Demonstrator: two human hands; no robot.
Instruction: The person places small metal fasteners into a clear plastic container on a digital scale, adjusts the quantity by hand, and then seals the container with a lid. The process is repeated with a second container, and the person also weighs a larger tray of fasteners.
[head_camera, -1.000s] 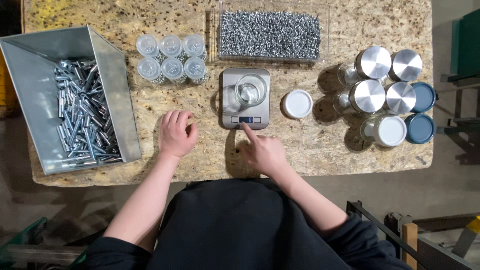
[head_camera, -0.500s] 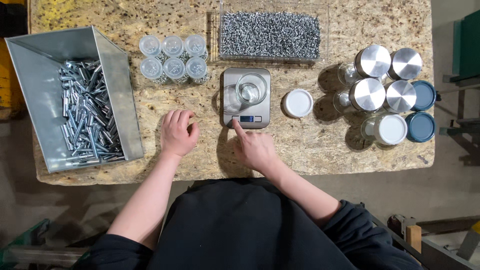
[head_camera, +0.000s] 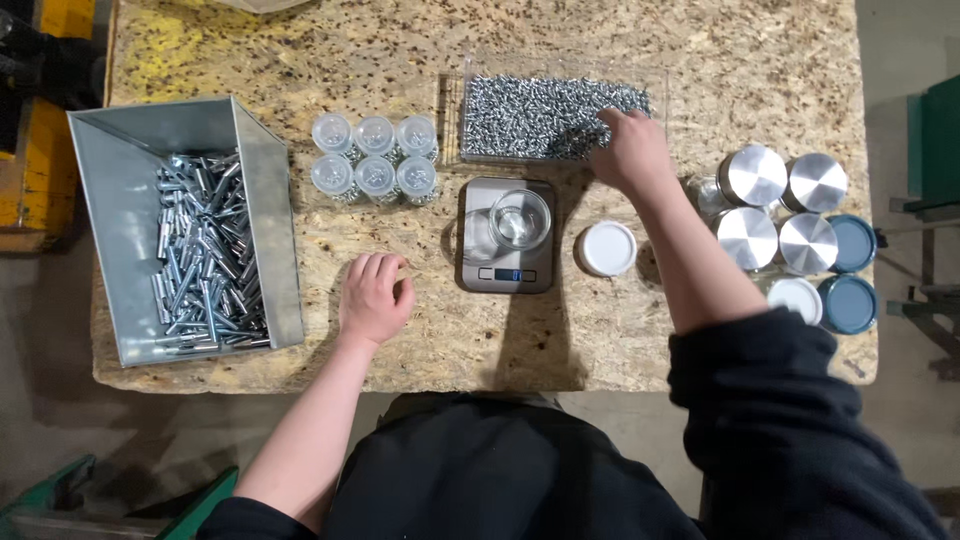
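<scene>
You had the clear tray (head_camera: 655, 85) of small silvery screws (head_camera: 540, 115) lying flat just behind the scale (head_camera: 507, 268), heaped full, your right hand (head_camera: 630, 152) touching its right end.

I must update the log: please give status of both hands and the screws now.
Right hand in screw tray, fingers curled on screws. Left hand flat on table. Empty jar on scale. Nothing blocking.
</scene>
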